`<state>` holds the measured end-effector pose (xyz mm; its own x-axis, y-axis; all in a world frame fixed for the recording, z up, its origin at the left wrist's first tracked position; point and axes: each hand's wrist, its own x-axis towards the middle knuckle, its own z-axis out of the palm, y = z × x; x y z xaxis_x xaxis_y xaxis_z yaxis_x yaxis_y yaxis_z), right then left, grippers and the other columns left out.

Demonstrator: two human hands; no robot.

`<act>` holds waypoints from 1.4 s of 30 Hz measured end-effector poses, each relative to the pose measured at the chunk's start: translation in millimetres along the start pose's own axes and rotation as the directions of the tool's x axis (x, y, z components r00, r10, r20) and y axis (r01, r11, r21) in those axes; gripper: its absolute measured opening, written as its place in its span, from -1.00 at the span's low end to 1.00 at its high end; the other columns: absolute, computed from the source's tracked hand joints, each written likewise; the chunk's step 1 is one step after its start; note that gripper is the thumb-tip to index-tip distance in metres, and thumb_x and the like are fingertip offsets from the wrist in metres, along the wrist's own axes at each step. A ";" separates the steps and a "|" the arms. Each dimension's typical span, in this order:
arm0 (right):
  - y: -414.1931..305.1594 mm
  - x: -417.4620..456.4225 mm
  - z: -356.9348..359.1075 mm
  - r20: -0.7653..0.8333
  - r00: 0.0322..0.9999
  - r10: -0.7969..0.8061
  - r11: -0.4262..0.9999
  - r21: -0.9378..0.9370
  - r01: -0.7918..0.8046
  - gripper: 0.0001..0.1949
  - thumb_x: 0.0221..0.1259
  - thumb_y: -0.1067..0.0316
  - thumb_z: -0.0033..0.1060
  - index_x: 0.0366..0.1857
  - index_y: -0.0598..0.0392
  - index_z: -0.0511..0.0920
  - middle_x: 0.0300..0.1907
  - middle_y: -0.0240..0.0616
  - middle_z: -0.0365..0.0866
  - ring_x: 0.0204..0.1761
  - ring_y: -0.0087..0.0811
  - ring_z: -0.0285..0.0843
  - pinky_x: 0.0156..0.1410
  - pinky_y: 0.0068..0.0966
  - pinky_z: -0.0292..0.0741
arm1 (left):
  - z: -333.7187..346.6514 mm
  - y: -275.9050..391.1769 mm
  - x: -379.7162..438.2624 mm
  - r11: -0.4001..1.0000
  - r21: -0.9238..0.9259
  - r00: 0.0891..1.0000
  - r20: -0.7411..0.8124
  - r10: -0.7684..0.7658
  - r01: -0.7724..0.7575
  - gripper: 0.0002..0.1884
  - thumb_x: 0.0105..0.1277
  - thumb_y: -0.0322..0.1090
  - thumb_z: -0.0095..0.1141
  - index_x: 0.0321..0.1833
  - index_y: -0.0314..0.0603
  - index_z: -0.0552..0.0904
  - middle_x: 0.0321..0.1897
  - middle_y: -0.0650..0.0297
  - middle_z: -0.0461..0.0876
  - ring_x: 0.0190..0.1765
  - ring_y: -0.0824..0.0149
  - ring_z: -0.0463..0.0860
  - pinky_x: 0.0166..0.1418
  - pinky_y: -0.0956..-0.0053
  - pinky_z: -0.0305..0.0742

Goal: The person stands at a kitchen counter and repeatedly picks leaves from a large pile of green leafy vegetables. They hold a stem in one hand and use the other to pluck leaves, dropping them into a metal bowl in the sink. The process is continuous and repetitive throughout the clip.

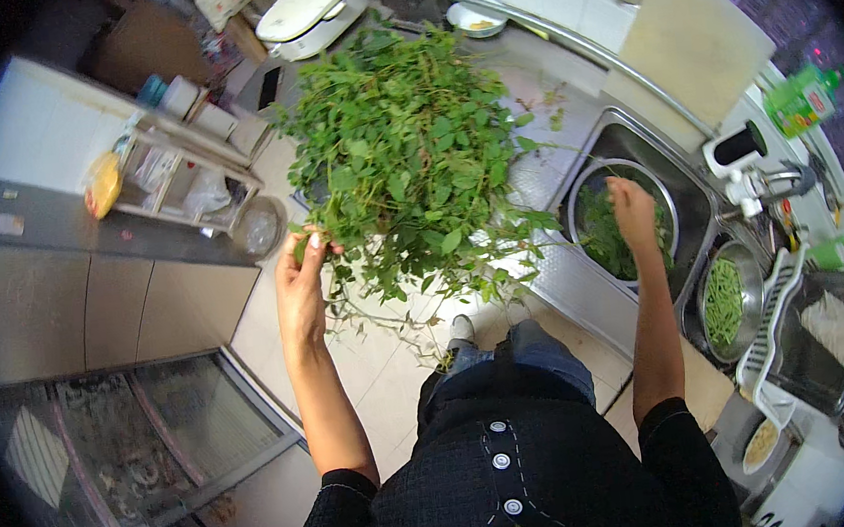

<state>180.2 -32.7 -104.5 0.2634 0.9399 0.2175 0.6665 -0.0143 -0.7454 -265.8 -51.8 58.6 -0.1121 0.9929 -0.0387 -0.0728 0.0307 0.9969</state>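
Note:
A big heap of leafy green stems (411,136) lies on the steel counter, with some stems hanging over its front edge. At the heap's near left side, my left hand (302,270) pinches a leafy sprig (302,245) between thumb and fingers. My right hand (634,207) is above a round metal-rimmed basin (574,197) in the sink, its fingers drawn together. Loose greens (605,247) lie inside that basin, partly behind my right forearm. One thin stem stretches from the heap towards my right hand; whether the fingers grip it is too small to tell.
The steel sink (684,165) has a faucet (761,185) at its right. Beside it are a metal bowl of cut green beans (724,301) and a white dish rack (766,324). A white lidded electric cooker (313,13) and a white bowl (476,18) stand behind the heap.

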 end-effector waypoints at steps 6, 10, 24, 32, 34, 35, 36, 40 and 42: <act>-167.0 -24.6 86.1 0.445 0.855 -0.268 0.927 0.361 0.103 -0.75 0.22 0.25 0.03 -0.14 0.17 0.54 -0.28 -0.15 0.56 -0.29 -0.22 0.54 -0.16 -0.41 0.45 | -73.0 -1.7 -35.0 0.991 -0.093 0.970 -0.231 0.075 -0.098 -0.84 0.35 -0.33 -0.04 -0.09 -0.19 0.48 -0.23 0.30 0.53 -0.18 0.42 0.47 0.00 0.47 0.34; -229.8 -48.9 118.8 0.666 0.647 -0.370 0.899 0.431 0.071 -0.76 0.24 0.25 0.01 -0.19 0.17 0.56 -0.34 -0.19 0.51 -0.35 -0.31 0.52 -0.21 -0.42 0.43 | -101.6 2.2 -59.4 0.979 -0.121 0.915 -0.389 0.105 -0.164 -0.83 0.35 -0.31 -0.03 -0.07 -0.19 0.47 -0.19 0.30 0.54 -0.14 0.43 0.49 0.02 0.47 0.36; -224.7 -115.1 204.0 0.932 0.070 -0.354 0.840 0.284 0.462 -0.46 0.16 0.04 0.01 0.16 0.18 0.32 0.12 0.06 0.36 0.22 -0.04 0.22 0.29 -0.21 0.18 | -202.9 6.0 -131.5 0.962 -0.071 0.723 -0.675 0.148 -0.263 -0.88 0.36 -0.33 -0.07 -0.18 -0.23 0.45 -0.36 0.27 0.52 -0.29 0.39 0.55 -0.04 0.42 0.45; -230.0 -117.7 209.4 0.908 0.287 -0.304 0.848 0.121 0.516 -0.61 0.18 0.00 0.00 -0.04 0.03 0.48 -0.31 -0.01 0.59 -0.13 -0.02 0.50 0.04 -0.15 0.28 | -250.5 -6.7 -136.0 0.964 -0.108 0.626 -0.777 0.071 -0.242 -0.90 0.36 -0.35 -0.08 -0.24 -0.22 0.43 -0.38 0.24 0.53 -0.32 0.40 0.55 -0.13 0.45 0.53; -247.5 -110.8 198.7 0.899 0.288 -0.329 0.881 0.183 0.436 -0.65 0.19 0.00 -0.01 -0.16 0.05 0.54 -0.37 -0.07 0.60 -0.19 -0.06 0.51 -0.02 -0.20 0.30 | -261.0 -14.4 -137.2 0.962 -0.117 0.631 -0.773 0.069 -0.248 -0.90 0.36 -0.34 -0.08 -0.24 -0.21 0.43 -0.37 0.24 0.55 -0.31 0.40 0.56 -0.13 0.45 0.54; -254.4 -108.5 194.8 0.895 0.289 -0.341 0.894 0.213 0.393 -0.66 0.20 0.00 -0.02 -0.22 0.06 0.57 -0.39 -0.09 0.60 -0.23 -0.09 0.52 -0.06 -0.22 0.32 | -263.9 -17.9 -137.8 0.966 -0.120 0.624 -0.780 0.050 -0.228 -0.89 0.36 -0.34 -0.08 -0.24 -0.21 0.44 -0.37 0.24 0.55 -0.31 0.40 0.56 -0.12 0.45 0.53; -255.5 -109.1 193.7 0.859 0.342 -0.381 0.905 0.271 0.327 -0.69 0.20 0.06 0.01 -0.34 0.09 0.59 -0.45 -0.20 0.60 -0.30 -0.27 0.53 -0.11 -0.36 0.36 | -265.7 -21.5 -136.6 0.970 -0.127 0.621 -0.783 0.031 -0.208 -0.89 0.36 -0.33 -0.08 -0.23 -0.21 0.44 -0.36 0.24 0.55 -0.30 0.40 0.56 -0.11 0.44 0.53; -260.9 -105.2 190.4 0.905 0.338 -0.258 0.944 0.311 -0.111 -0.76 0.21 0.19 0.02 -0.26 0.13 0.56 -0.46 -0.35 0.54 -0.35 -0.48 0.45 -0.13 -0.55 0.36 | -267.1 -40.2 -124.9 0.986 -0.112 0.609 -0.793 -0.015 -0.122 -0.86 0.37 -0.29 -0.09 -0.22 -0.21 0.45 -0.30 0.22 0.58 -0.23 0.40 0.59 -0.07 0.47 0.49; -263.2 -101.9 185.1 0.898 0.317 -0.306 0.902 0.380 -0.205 -0.78 0.19 0.31 0.04 -0.17 0.20 0.51 -0.43 -0.42 0.48 -0.33 -0.60 0.37 -0.15 -0.64 0.36 | -265.2 -48.7 -116.9 0.994 -0.085 0.651 -0.759 -0.018 -0.071 -0.84 0.38 -0.28 -0.11 -0.23 -0.21 0.46 -0.25 0.19 0.60 -0.20 0.40 0.60 -0.08 0.49 0.48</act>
<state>-151.1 -61.5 -47.1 -0.7468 0.6083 -0.2687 0.2820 -0.0763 -0.9564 -512.0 -199.8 -3.7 -0.8237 0.5589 -0.0956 -0.1484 -0.0497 0.9877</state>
